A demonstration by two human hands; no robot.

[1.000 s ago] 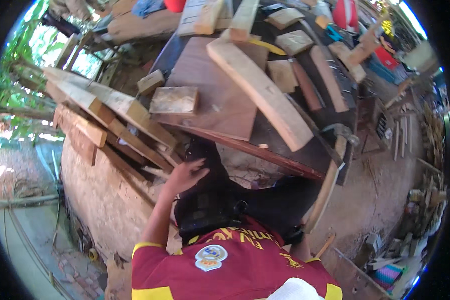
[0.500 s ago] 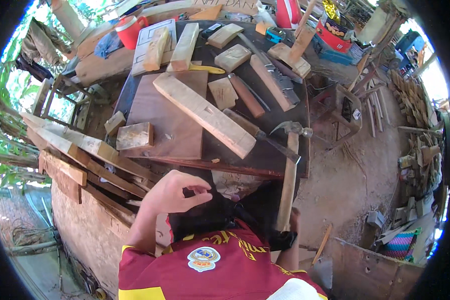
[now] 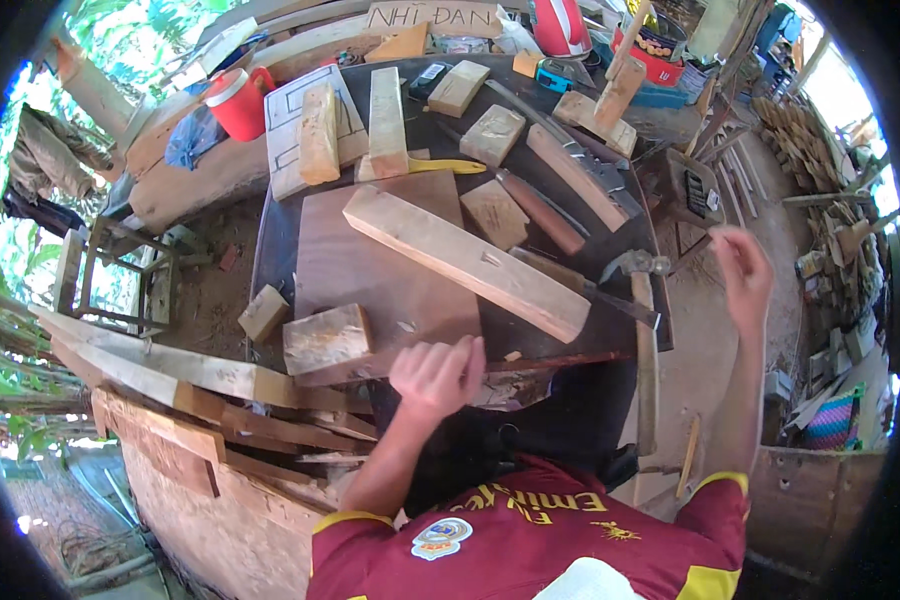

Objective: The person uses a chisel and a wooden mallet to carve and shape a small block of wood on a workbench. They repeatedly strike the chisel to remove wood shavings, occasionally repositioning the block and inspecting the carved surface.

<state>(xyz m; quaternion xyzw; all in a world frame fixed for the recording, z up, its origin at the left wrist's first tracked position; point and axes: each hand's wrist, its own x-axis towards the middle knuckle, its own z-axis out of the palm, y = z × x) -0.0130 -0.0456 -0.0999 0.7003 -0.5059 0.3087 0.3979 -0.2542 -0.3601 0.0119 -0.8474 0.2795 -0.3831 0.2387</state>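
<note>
My left hand [image 3: 435,380] is loosely closed at the bench's front edge, with nothing seen in it. It is nearest a short wood block [image 3: 327,338]. Raised to the right of the bench, my right hand [image 3: 745,280] holds nothing visible; its fingers are bent and slightly apart. Left of it a hammer [image 3: 648,370] rests with its head on the bench and its handle hanging over the front edge. A long squared timber [image 3: 460,255] with a small mortise lies slantwise across a brown board [image 3: 370,230]. Under the timber's right end lies a chisel [image 3: 620,303].
On the dark bench lie more wood blocks [image 3: 495,215], a wooden plane [image 3: 575,175], a yellow-handled tool [image 3: 450,166] and a blue tape measure [image 3: 560,75]. A red jug [image 3: 235,105] stands behind left. Planks [image 3: 220,375] are stacked at the left, a stool [image 3: 685,195] at the right.
My right hand has come up from beside the hammer handle to the right of the bench. My left hand's fingers have curled in closer. The view has shifted; the tools keep their places.
</note>
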